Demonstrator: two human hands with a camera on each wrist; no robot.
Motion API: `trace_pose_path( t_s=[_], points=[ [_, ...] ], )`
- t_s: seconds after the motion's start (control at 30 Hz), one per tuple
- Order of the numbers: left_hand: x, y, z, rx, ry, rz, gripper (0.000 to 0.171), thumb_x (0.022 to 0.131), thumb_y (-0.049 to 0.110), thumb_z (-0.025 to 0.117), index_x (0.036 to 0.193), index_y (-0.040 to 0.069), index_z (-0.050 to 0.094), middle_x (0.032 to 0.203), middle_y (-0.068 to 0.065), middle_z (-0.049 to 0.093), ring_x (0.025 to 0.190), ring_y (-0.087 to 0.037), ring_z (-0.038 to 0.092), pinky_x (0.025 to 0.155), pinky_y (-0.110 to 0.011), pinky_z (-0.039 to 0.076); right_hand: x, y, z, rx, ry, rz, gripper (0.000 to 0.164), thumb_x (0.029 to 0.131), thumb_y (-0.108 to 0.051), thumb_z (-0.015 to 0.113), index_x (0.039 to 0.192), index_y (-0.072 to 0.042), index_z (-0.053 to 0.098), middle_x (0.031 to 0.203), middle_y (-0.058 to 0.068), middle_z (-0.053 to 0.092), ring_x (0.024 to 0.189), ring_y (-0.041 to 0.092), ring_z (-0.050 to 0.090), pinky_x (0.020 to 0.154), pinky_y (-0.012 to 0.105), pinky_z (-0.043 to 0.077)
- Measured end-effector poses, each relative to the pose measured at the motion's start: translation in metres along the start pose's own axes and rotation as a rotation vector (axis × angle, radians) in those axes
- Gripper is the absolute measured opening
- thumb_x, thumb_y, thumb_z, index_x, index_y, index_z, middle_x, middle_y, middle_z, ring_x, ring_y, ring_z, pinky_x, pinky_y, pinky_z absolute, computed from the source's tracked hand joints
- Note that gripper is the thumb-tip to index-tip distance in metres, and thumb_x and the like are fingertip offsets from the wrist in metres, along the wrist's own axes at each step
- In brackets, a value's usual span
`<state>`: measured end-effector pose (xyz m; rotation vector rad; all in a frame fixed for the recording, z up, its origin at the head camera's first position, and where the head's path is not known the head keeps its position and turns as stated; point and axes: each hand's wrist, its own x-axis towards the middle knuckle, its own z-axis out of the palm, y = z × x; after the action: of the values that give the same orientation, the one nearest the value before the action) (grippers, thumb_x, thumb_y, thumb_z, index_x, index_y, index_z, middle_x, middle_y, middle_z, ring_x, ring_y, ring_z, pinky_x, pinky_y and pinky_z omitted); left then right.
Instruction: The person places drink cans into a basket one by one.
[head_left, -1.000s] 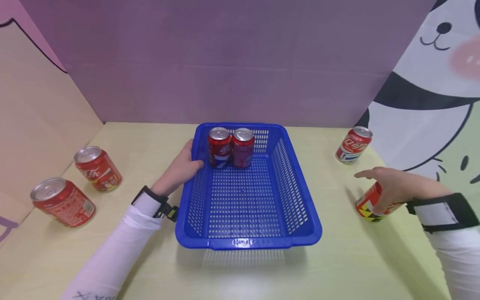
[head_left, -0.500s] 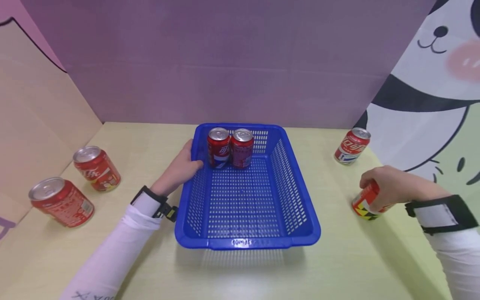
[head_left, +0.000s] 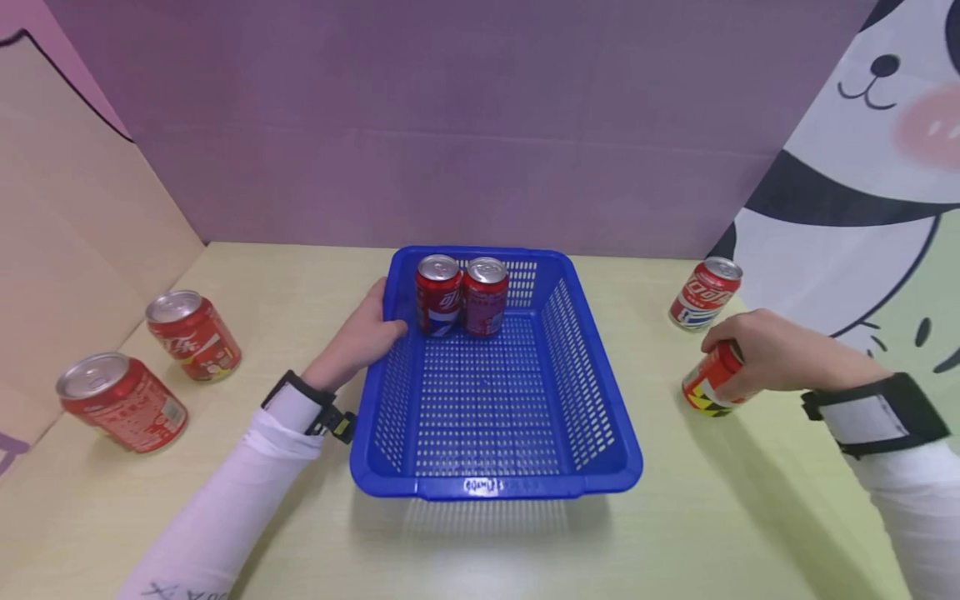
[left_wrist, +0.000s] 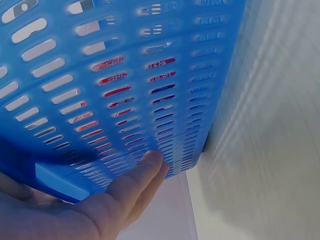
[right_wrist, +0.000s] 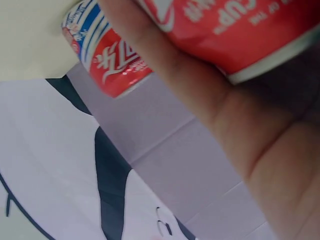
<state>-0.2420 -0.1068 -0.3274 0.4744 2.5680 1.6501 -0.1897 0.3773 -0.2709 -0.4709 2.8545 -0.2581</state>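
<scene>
A blue perforated plastic basket (head_left: 495, 487) stands mid-table, two red soda cans (head_left: 439, 300) upright side by side in its back left corner. My left hand (head_left: 363, 329) grips the basket's left rim, thumb over the top edge; in the left wrist view its fingers (left_wrist: 132, 187) lie along the outer wall. On the right, my right hand (head_left: 772, 354) holds a red soda can (head_left: 708, 387) with a yellow and black pattern near its base. The right wrist view shows this can's red side (right_wrist: 240, 45) against the hand.
Another red can (head_left: 705, 293) stands behind my right hand, near the table's right edge. Two more cans, one farther back (head_left: 195, 337) and one nearer (head_left: 123, 404), stand at the left. A purple panel (head_left: 480, 125) rises behind the table (head_left: 480, 558).
My right hand has closed round the can and shifted it left and away from me. The left hand and the basket have stayed in place.
</scene>
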Motion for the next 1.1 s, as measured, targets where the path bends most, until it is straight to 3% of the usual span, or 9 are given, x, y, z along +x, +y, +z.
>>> trace_pose_path(
  t_s=[0.27, 0.57, 1.1],
  points=[
    [0.001, -0.001, 0.000, -0.014, -0.001, 0.008, 0.071, 0.089, -0.006, 0.046, 0.153, -0.004, 0.014, 0.151, -0.025, 0.032, 0.138, -0.038, 0.031, 0.113, -0.051, 0.025, 0.004, -0.020, -0.019, -0.069, 0.113, -0.100, 0.051, 0.061, -0.017, 0.094, 0.104, -0.002, 0.071, 0.090, 0.003, 0.066, 0.074, 0.014, 0.063, 0.059, 0.026, 0.055],
    [0.000, 0.000, 0.000, -0.030, -0.005, 0.013, 0.071, 0.089, -0.007, 0.046, 0.153, -0.004, 0.014, 0.151, -0.025, 0.031, 0.139, -0.037, 0.031, 0.113, -0.050, 0.024, 0.009, -0.051, -0.054, -0.227, 0.181, -0.188, 0.053, 0.060, -0.021, 0.095, 0.106, -0.008, 0.072, 0.098, 0.005, 0.065, 0.083, 0.020, 0.062, 0.061, 0.030, 0.057],
    [-0.001, 0.001, 0.000, -0.022, -0.002, 0.018, 0.069, 0.089, -0.007, 0.046, 0.152, -0.004, 0.016, 0.150, -0.025, 0.033, 0.138, -0.038, 0.033, 0.112, -0.051, 0.025, 0.018, -0.114, -0.095, -0.295, 0.225, -0.309, 0.057, 0.063, -0.021, 0.094, 0.114, -0.008, 0.070, 0.107, 0.008, 0.064, 0.092, 0.028, 0.065, 0.065, 0.040, 0.059]
  ],
)
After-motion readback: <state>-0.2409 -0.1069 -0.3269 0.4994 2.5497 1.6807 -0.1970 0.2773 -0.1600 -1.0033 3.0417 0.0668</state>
